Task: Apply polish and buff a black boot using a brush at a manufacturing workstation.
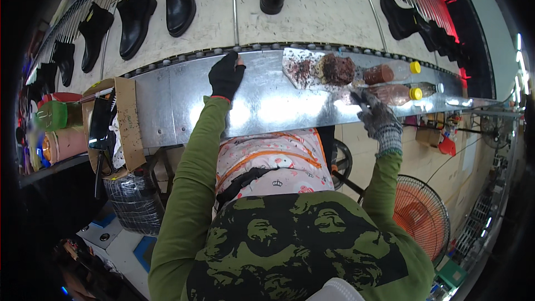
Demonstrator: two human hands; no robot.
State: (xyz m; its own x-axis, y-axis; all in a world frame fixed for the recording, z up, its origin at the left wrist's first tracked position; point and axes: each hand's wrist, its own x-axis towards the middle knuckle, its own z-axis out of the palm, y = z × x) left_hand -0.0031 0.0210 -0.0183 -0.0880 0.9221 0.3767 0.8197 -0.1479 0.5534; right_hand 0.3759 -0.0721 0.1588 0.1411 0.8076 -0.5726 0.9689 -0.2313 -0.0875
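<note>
Though both gloved hands [225, 77] [382, 118] show, grip is unclear.

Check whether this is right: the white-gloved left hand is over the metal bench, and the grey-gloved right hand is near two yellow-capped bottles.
No: the head view shows the left hand in a black glove. The metal bench, grey-gloved right hand and two nearby yellow-capped bottles are as you say.

Fan [422, 220] partly hidden (behind sleeve [383, 185])
</note>
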